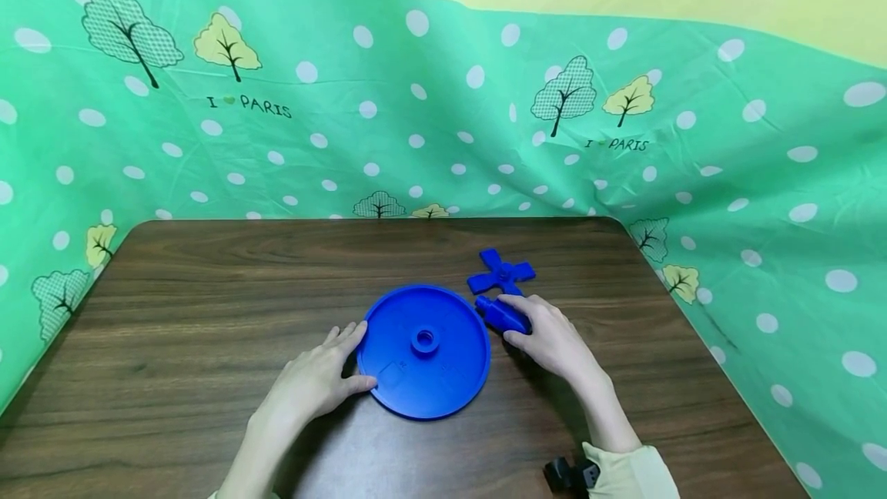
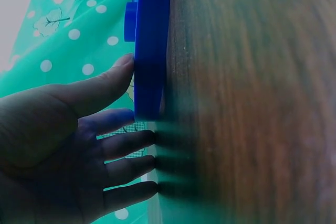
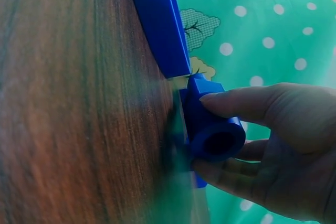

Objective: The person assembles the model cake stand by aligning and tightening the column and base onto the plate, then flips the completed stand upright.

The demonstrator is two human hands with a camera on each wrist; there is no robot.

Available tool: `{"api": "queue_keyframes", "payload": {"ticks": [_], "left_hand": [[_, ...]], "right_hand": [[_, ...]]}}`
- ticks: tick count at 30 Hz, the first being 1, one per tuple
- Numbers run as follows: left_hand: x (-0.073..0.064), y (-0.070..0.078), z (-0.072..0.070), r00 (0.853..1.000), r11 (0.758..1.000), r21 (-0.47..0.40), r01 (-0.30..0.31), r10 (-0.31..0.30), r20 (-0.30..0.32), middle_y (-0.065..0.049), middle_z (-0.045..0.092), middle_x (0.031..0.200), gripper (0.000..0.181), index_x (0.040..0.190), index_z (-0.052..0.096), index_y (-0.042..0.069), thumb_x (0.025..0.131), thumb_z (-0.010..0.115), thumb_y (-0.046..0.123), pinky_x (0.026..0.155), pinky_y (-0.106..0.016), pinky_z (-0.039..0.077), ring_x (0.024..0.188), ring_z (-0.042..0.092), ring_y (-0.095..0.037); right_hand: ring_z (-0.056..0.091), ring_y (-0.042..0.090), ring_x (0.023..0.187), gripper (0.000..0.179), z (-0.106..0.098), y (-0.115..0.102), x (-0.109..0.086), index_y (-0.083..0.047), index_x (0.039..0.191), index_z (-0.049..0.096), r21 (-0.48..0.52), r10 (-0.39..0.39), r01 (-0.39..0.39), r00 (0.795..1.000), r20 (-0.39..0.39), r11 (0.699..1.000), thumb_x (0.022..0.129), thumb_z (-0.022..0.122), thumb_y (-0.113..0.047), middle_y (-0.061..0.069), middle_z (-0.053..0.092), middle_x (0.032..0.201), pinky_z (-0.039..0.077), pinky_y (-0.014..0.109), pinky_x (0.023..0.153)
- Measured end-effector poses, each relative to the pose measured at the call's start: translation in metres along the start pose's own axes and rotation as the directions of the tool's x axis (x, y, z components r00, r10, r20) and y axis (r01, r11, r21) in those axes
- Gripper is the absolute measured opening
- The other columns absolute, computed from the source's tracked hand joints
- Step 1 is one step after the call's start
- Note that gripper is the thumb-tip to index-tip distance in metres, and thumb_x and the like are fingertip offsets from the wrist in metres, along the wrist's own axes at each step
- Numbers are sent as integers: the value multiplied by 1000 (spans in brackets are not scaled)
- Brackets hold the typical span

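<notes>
A round blue disc [image 1: 450, 387] with a raised rim and a central ring-shaped socket [image 1: 425, 340] lies flat on the table. My left hand [image 1: 308, 380] rests at its left edge, fingers spread and fairly straight, the thumb and index fingertips touching the rim. Just right of the disc, my right hand [image 1: 554, 337] pinches a short blue tube-like piece [image 1: 500, 315] between thumb and fingers. In the right wrist view this tube piece [image 3: 216, 135] shows a round hollow end toward the camera and a narrower far end close to the disc [image 3: 160, 24].
A blue cross-shaped piece [image 1: 502, 272] with flat arms lies beyond the right hand. The dark wood table [image 1: 229, 291] has a green dotted cloth [image 1: 416, 114] hanging behind and beside it. A black wrist device [image 1: 571, 474] sits at the right sleeve.
</notes>
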State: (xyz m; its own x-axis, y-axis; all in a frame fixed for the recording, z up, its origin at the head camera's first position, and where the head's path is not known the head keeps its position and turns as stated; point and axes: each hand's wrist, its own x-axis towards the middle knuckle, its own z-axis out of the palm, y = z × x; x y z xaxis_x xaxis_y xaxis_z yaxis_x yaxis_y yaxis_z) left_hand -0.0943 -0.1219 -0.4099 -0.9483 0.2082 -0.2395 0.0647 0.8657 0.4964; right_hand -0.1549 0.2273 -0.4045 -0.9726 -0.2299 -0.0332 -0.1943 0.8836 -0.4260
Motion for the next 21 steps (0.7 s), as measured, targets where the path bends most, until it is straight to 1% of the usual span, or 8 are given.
{"api": "queue_keyframes", "payload": {"ticks": [3, 6, 7, 13, 15, 18, 20, 21], "left_hand": [[-1, -1, -1, 1000, 1000, 3, -6, 6, -5, -13, 42, 164, 81, 160, 40, 17, 92, 75, 45, 109, -79, 35, 152, 38, -41], [-3, -1, -4, 1000, 1000, 6, -19, 19, -10, -14, 44, 162, 80, 159, 41, 16, 92, 75, 44, 111, -76, 37, 151, 40, -41], [-3, -1, -4, 1000, 1000, 7, -21, 21, -11, -14, 45, 162, 79, 158, 42, 15, 92, 75, 44, 111, -75, 37, 150, 41, -41], [-3, -1, -5, 999, 999, 16, -33, 33, -10, -14, 47, 161, 77, 157, 44, 15, 92, 75, 43, 112, -73, 38, 149, 43, -41], [-3, -2, -5, 999, 999, 18, -33, 33, -10, -14, 47, 161, 77, 157, 44, 15, 92, 75, 42, 113, -73, 37, 150, 42, -41], [-3, -1, -5, 999, 999, 22, -35, 35, -11, -14, 47, 161, 76, 157, 44, 15, 92, 75, 42, 114, -72, 37, 149, 43, -41], [-3, 0, -6, 999, 999, 27, -38, 39, -14, -14, 47, 160, 77, 157, 44, 14, 92, 74, 42, 114, -72, 38, 149, 43, -41], [-3, 0, -6, 999, 999, 28, -40, 41, -15, -15, 47, 160, 77, 157, 44, 14, 92, 74, 42, 114, -71, 38, 149, 43, -41]], "right_hand": [[63, 42, 121, 55, -2, 0, 1, -17, 146, 59, -6, -10, 10, 1000, -21, 1000, 93, 74, -18, 20, 66, 132, 54, 63, 94], [65, 38, 117, 53, -4, -1, 0, -16, 145, 60, -5, -14, 13, 999, -47, 1000, 93, 74, -18, 19, 68, 129, 54, 59, 92], [66, 35, 114, 52, -5, -1, 0, -15, 144, 61, -4, -16, 16, 998, -57, 1000, 93, 74, -18, 18, 69, 126, 55, 57, 91], [67, 32, 109, 49, -10, -3, -2, -14, 141, 64, 17, -8, 9, 994, -106, 1000, 94, 74, -20, 19, 71, 126, 55, 52, 90], [67, 29, 100, 48, -12, -4, -3, -15, 141, 64, 30, 0, 4, 993, -114, 1000, 94, 74, -20, 18, 71, 125, 55, 45, 82], [61, 22, 84, 48, -15, -5, -3, -15, 140, 64, 60, 13, -5, 992, -128, 998, 94, 74, -20, 16, 71, 120, 49, 34, 70], [57, 18, 75, 47, -16, -7, -4, -16, 140, 64, 84, 21, -9, 990, -139, 996, 94, 74, -21, 14, 71, 115, 45, 29, 64], [56, 17, 73, 48, -16, -7, -4, -16, 140, 64, 94, 26, -12, 989, -145, 995, 94, 74, -22, 13, 71, 112, 45, 28, 62]]}}
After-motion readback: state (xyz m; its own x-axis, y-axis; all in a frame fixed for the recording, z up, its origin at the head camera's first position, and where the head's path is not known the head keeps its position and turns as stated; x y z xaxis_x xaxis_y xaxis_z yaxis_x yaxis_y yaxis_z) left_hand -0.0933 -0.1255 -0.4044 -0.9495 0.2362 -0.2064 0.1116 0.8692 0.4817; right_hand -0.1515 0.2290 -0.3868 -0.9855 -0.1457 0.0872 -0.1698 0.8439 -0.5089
